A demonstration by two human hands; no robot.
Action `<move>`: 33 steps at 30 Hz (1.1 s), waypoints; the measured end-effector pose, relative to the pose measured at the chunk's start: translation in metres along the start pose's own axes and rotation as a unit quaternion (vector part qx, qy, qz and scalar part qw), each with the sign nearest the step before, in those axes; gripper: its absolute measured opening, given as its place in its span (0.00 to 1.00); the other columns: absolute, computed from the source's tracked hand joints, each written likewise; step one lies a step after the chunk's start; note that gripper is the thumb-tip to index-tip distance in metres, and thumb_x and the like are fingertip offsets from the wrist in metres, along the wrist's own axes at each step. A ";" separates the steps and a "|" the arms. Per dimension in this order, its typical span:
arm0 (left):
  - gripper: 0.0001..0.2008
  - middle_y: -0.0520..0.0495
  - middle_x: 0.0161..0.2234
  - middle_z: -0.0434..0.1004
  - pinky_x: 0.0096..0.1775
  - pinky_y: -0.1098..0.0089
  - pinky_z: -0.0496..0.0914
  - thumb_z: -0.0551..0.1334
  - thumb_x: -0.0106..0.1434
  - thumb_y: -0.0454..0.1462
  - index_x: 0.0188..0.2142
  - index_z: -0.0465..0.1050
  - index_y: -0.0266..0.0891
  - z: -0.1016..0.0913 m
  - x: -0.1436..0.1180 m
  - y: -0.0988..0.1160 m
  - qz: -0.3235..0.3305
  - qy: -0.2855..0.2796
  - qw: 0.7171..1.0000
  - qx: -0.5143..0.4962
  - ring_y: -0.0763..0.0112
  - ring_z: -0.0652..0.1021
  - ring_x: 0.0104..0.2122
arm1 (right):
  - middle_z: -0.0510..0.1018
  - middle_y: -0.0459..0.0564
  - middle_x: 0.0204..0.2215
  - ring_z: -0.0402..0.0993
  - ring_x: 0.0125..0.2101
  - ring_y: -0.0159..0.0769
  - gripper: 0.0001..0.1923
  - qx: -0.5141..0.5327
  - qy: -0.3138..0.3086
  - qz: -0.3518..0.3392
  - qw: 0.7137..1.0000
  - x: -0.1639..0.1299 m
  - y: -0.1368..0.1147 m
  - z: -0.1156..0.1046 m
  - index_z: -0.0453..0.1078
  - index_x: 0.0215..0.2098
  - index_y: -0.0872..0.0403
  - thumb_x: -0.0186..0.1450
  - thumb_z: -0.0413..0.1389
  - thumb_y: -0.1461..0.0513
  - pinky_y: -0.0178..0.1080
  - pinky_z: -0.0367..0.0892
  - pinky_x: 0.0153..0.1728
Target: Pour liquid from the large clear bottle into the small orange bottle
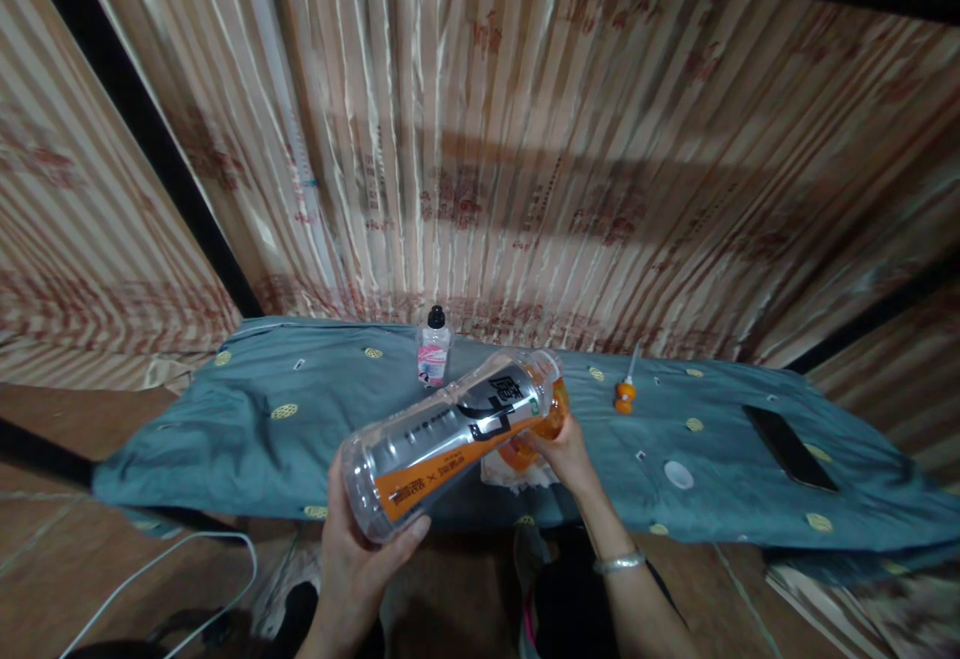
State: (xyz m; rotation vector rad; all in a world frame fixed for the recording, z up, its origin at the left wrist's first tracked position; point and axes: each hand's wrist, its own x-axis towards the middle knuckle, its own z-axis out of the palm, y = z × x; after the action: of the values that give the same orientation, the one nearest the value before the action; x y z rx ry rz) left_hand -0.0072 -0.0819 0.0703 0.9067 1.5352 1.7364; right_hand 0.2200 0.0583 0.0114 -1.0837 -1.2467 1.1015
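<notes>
My left hand (358, 551) grips the base of a clear plastic bottle (442, 439) with a grey, black and orange label, held tilted with its neck pointing away and to the right. At the neck end, my right hand (564, 454) closes on an orange piece (541, 431), apparently a cap or funnel; I cannot tell which. A bracelet sits on my right wrist. A crumpled wrapper (504, 476) lies on the cloth just under the bottle.
A blue-grey cloth (247, 419) covers a low table. On it stand a small black-capped bottle (433, 347), an orange-handled screwdriver (626, 389), a white round lid (679, 475) and a dark phone (789, 447). A striped curtain hangs behind. A white cable (161, 564) lies on the floor.
</notes>
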 end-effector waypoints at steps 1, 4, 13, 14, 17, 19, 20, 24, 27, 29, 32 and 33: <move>0.52 0.39 0.56 0.74 0.59 0.51 0.70 0.76 0.44 0.51 0.65 0.60 0.42 0.000 0.000 0.001 -0.001 0.000 1.000 0.001 0.48 0.76 0.57 | 0.85 0.51 0.43 0.83 0.45 0.52 0.34 -0.005 0.001 -0.001 1.000 0.000 -0.001 0.000 0.70 0.48 0.47 0.46 0.73 0.48 0.51 0.77 0.48; 0.52 0.39 0.57 0.74 0.59 0.50 0.70 0.76 0.44 0.52 0.65 0.59 0.42 0.001 0.000 0.001 -0.005 0.000 1.000 0.002 0.47 0.77 0.56 | 0.85 0.52 0.43 0.82 0.46 0.53 0.34 -0.017 0.004 -0.001 1.000 0.000 -0.003 0.001 0.71 0.47 0.47 0.45 0.73 0.47 0.51 0.77 0.48; 0.53 0.37 0.59 0.72 0.57 0.51 0.71 0.76 0.43 0.52 0.65 0.59 0.41 0.000 0.000 -0.002 -0.003 0.000 1.000 0.004 0.47 0.76 0.56 | 0.85 0.53 0.43 0.82 0.46 0.53 0.34 -0.004 0.001 0.014 1.000 -0.001 -0.003 -0.001 0.72 0.46 0.50 0.45 0.74 0.49 0.51 0.76 0.49; 0.53 0.37 0.58 0.73 0.57 0.51 0.71 0.77 0.43 0.52 0.65 0.59 0.41 0.000 0.000 -0.002 -0.002 0.001 1.000 0.003 0.47 0.76 0.56 | 0.85 0.53 0.43 0.82 0.46 0.53 0.34 -0.006 0.002 0.014 1.000 -0.001 -0.003 -0.001 0.72 0.46 0.50 0.45 0.74 0.49 0.51 0.76 0.50; 0.52 0.38 0.58 0.73 0.57 0.51 0.72 0.77 0.43 0.52 0.65 0.60 0.42 0.001 0.000 0.000 -0.001 0.004 1.000 0.002 0.47 0.76 0.56 | 0.85 0.54 0.43 0.82 0.46 0.53 0.34 -0.013 0.013 0.013 1.000 0.000 -0.002 -0.002 0.72 0.44 0.50 0.43 0.75 0.49 0.51 0.75 0.50; 0.52 0.38 0.57 0.74 0.57 0.51 0.72 0.76 0.44 0.52 0.65 0.60 0.42 0.001 0.000 0.001 -0.001 -0.001 1.000 0.003 0.47 0.76 0.56 | 0.85 0.53 0.42 0.82 0.45 0.54 0.34 -0.020 0.015 0.018 1.000 0.001 -0.001 -0.002 0.72 0.44 0.50 0.43 0.75 0.49 0.52 0.75 0.50; 0.52 0.38 0.57 0.74 0.56 0.52 0.72 0.76 0.44 0.52 0.65 0.59 0.42 0.001 0.000 0.001 0.000 -0.004 1.000 0.003 0.47 0.77 0.56 | 0.85 0.53 0.42 0.82 0.45 0.54 0.34 -0.021 0.014 0.021 0.999 0.001 -0.001 -0.003 0.72 0.44 0.50 0.43 0.75 0.49 0.52 0.75 0.49; 0.52 0.38 0.58 0.74 0.57 0.52 0.71 0.76 0.43 0.52 0.64 0.60 0.41 0.000 0.000 0.002 0.003 -0.001 1.000 0.007 0.48 0.76 0.56 | 0.86 0.53 0.42 0.83 0.45 0.53 0.34 -0.019 0.012 0.017 1.000 0.001 -0.001 -0.003 0.72 0.44 0.49 0.43 0.74 0.48 0.52 0.75 0.49; 0.51 0.39 0.57 0.74 0.57 0.52 0.71 0.76 0.43 0.52 0.64 0.61 0.41 0.000 0.000 0.003 0.005 0.000 1.000 0.009 0.49 0.76 0.56 | 0.86 0.53 0.42 0.83 0.45 0.54 0.34 -0.024 0.011 0.010 1.000 0.001 -0.002 -0.002 0.72 0.45 0.50 0.44 0.74 0.48 0.52 0.75 0.49; 0.51 0.39 0.57 0.74 0.57 0.52 0.71 0.76 0.43 0.52 0.63 0.61 0.41 0.001 0.000 0.003 0.006 -0.001 1.000 0.010 0.49 0.76 0.56 | 0.85 0.54 0.42 0.83 0.45 0.55 0.34 -0.025 0.014 0.011 1.000 0.001 -0.003 -0.002 0.72 0.45 0.50 0.43 0.74 0.48 0.52 0.76 0.48; 0.51 0.38 0.57 0.74 0.58 0.50 0.70 0.76 0.43 0.52 0.63 0.61 0.42 0.001 0.000 0.002 0.005 0.003 1.000 0.010 0.48 0.76 0.57 | 0.86 0.54 0.42 0.83 0.45 0.55 0.34 -0.026 0.014 0.016 0.999 0.000 -0.003 -0.002 0.72 0.45 0.50 0.43 0.74 0.49 0.52 0.76 0.48; 0.51 0.38 0.58 0.74 0.58 0.50 0.70 0.76 0.43 0.52 0.63 0.61 0.42 0.001 0.000 0.002 0.006 0.005 1.000 0.011 0.47 0.75 0.57 | 0.86 0.54 0.43 0.83 0.45 0.54 0.34 -0.026 0.012 0.016 0.999 0.000 -0.004 -0.002 0.72 0.44 0.50 0.43 0.74 0.49 0.52 0.76 0.48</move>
State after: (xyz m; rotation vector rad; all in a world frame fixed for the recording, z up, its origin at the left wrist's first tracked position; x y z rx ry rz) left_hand -0.0065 -0.0816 0.0725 0.9210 1.5615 1.7385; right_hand 0.2221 0.0580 0.0152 -1.1556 -1.2489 1.0830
